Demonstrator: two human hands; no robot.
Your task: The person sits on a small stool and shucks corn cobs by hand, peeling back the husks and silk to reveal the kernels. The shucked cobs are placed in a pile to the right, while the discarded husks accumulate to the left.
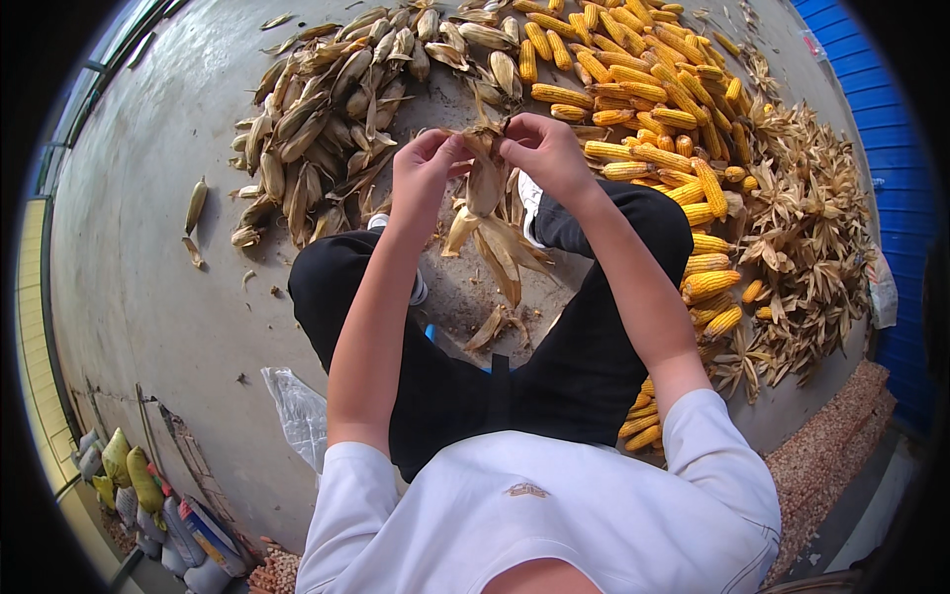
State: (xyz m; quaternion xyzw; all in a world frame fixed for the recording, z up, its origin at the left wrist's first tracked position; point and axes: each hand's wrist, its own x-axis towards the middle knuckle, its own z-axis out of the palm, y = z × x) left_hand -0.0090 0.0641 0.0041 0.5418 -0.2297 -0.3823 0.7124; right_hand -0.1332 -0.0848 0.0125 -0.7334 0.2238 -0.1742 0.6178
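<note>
Both of my hands are raised in front of my knees, at the top end of an ear of corn in dry husk (485, 182). My left hand (430, 167) pinches the husk between thumb and fingers on one side. Close by on the other side, my right hand (545, 152) grips the husk near the tip. The ear hangs upright between them, and loose husk leaves (501, 256) spread below it. No yellow kernels show on this ear. A heap of unhusked ears (319, 126) lies beyond my left hand; husked yellow corn cobs (646, 89) are piled beyond my right.
Stripped husks (805, 245) form a heap at the right, near a blue corrugated wall (883, 148). Fallen husk pieces (493, 330) lie between my legs. A clear plastic bag (297, 412) is by my left thigh. Filled sacks (182, 534) stand at the lower left.
</note>
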